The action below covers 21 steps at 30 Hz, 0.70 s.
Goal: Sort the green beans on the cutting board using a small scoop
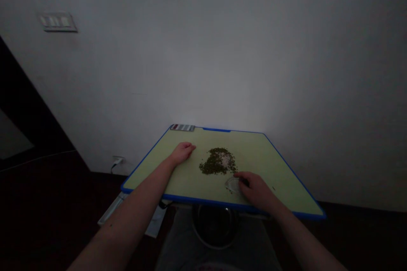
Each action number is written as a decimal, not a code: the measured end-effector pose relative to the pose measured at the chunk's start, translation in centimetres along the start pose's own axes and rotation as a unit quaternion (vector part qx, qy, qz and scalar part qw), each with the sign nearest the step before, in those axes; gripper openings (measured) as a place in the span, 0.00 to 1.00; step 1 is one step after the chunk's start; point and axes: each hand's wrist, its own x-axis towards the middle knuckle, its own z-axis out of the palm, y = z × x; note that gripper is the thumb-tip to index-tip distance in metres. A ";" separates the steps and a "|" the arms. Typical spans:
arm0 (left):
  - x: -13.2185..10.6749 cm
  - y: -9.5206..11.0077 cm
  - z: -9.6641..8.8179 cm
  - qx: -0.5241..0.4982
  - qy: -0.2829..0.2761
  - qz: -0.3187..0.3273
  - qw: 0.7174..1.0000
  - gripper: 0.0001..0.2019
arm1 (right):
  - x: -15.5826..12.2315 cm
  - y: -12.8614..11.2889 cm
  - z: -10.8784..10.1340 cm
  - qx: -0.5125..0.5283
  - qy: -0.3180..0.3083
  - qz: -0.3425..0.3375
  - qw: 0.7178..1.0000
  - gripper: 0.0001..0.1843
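Observation:
A loose heap of small green grains (211, 163) lies spread on the pale yellow table top (280, 178), with a whitish patch of grains (225, 160) on its right side. My left hand (183, 152) rests on the table to the left of the heap, its fingers curled in and nothing showing in them. Just below the heap's right edge, my right hand (254, 187) grips a small clear dish (233, 184) by its right side. A few stray grains lie beside the dish. Dim light hides finer detail.
A dark round bowl (215, 222) sits in my lap below the table's blue edge (203, 200). A flat case with coloured bars (182, 127) lies at the back left corner. Behind stands a grey wall (216, 51); a plug (117, 161) is in its socket.

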 end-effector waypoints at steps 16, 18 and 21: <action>0.2 -0.7 0.7 0.014 0.009 0.009 1.000 0.19 | -0.8 1.6 -0.7 0.003 0.003 -0.015 1.000 0.18; 0.3 -0.9 0.7 0.013 0.008 0.007 1.000 0.19 | -0.9 1.7 -0.6 0.002 -0.001 -0.020 1.000 0.18; 0.5 -1.2 0.7 0.019 0.005 0.002 1.000 0.19 | -1.1 1.5 -0.4 0.008 -0.006 -0.022 1.000 0.18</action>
